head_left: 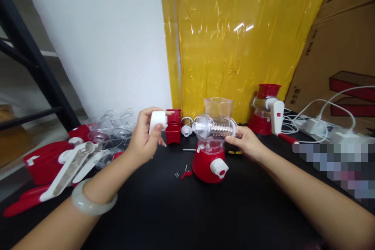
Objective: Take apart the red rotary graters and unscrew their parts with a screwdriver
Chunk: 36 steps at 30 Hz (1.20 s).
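Observation:
In front of me stands a rotary drum grater with a red base (208, 166), a white knob (219, 168) low on its front and a clear hopper (218, 106) on top. A metal grating drum (222, 129) lies crosswise inside its clear barrel, with a white-clear hub sticking out at the left end. My right hand (245, 141) is closed around the barrel's right end. To the left, apart from the grater, my left hand (146, 136) holds a white round cap (158, 120) between thumb and fingers. What its inner side looks like is hidden.
Red plastic pieces (173, 133) and another grating drum (186, 127) stand behind. Small screws (176, 175) and a little red part (186, 174) lie left of the base. White crank handles (68, 168) fill the left; an assembled grater (261, 119) and cables stand right.

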Tool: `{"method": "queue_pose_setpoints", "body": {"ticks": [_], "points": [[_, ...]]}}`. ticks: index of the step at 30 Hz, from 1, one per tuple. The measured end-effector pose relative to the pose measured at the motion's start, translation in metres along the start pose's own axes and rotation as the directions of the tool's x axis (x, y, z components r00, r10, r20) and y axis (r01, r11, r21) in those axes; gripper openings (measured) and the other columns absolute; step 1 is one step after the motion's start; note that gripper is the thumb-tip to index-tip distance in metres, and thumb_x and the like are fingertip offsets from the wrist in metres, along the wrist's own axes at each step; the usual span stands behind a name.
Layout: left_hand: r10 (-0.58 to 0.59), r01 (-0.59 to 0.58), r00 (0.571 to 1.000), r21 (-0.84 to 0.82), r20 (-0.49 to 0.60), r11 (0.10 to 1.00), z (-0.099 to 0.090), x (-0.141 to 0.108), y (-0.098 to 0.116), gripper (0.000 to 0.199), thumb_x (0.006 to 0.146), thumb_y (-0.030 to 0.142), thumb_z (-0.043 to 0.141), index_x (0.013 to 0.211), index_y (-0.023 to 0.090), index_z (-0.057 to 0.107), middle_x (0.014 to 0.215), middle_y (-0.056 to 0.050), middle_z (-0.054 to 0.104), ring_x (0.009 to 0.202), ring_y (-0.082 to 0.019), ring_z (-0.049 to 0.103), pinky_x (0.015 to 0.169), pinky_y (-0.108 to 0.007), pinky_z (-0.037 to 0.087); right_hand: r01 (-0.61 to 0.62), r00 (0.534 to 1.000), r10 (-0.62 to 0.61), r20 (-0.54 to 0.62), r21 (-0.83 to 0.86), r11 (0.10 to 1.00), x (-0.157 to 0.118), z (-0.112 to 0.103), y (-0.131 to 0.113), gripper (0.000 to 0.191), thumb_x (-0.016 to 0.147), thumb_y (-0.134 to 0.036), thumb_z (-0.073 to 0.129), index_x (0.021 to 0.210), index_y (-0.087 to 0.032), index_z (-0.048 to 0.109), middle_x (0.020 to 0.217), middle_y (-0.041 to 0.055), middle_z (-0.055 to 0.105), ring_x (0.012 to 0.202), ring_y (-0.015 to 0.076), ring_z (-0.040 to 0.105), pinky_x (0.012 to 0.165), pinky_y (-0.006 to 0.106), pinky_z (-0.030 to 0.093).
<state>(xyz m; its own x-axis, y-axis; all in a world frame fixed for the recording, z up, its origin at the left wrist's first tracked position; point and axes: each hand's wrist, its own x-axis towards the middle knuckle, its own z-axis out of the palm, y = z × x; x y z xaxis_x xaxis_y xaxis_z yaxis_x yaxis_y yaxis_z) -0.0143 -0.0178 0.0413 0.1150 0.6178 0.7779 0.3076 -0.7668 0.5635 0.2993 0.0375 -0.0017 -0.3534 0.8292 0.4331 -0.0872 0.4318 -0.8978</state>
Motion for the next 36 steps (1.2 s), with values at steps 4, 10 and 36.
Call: {"method": "queue_pose_setpoints", "body": {"ticks": [4, 10, 36], "points": [[-0.183, 0.185, 0.982, -0.042, 0.047, 0.982, 0.008, -0.001, -0.004, 0.034, 0.095, 0.048, 0.045, 0.119, 0.024, 0.039, 0.097, -0.003, 0.064, 0.046, -0.006, 0.048, 0.045, -0.023, 0.054, -0.040, 0.999, 0.040, -0.012, 0.006, 0.999, -0.003, -0.001, 0.000, 0.042, 0.058, -0.049, 0.086, 0.085, -0.018, 0.077, 0.089, 0.0084, 0.076, 0.087, 0.0269, 0.071, 0.087, 0.043, 0.054], [-0.473, 0.430, 0.864, 0.236, 0.171, 0.871, 0.015, -0.007, -0.007, 0.040, 0.092, 0.054, 0.045, 0.115, 0.021, 0.050, 0.078, -0.001, 0.057, 0.058, -0.016, 0.060, 0.048, -0.029, 0.055, -0.059, 0.998, 0.059, 0.002, -0.026, 0.998, -0.008, -0.006, 0.004, 0.041, 0.055, -0.046, 0.088, 0.084, -0.019, 0.078, 0.089, 0.0085, 0.077, 0.085, 0.0272, 0.072, 0.084, 0.043, 0.055], [-0.638, -0.058, 0.725, 0.946, 0.259, 0.318, 0.024, -0.032, -0.010, 0.044, 0.097, 0.043, 0.035, 0.108, 0.010, 0.062, 0.104, -0.018, 0.060, 0.092, -0.033, 0.065, 0.075, -0.042, 0.051, -0.106, 0.916, 0.037, -0.400, -0.153, 0.983, 0.090, -0.055, 0.018, 0.053, 0.053, -0.039, 0.091, 0.091, -0.021, 0.058, 0.069, 0.0011, 0.064, 0.059, 0.0176, 0.060, 0.052, 0.030, 0.051]]}}
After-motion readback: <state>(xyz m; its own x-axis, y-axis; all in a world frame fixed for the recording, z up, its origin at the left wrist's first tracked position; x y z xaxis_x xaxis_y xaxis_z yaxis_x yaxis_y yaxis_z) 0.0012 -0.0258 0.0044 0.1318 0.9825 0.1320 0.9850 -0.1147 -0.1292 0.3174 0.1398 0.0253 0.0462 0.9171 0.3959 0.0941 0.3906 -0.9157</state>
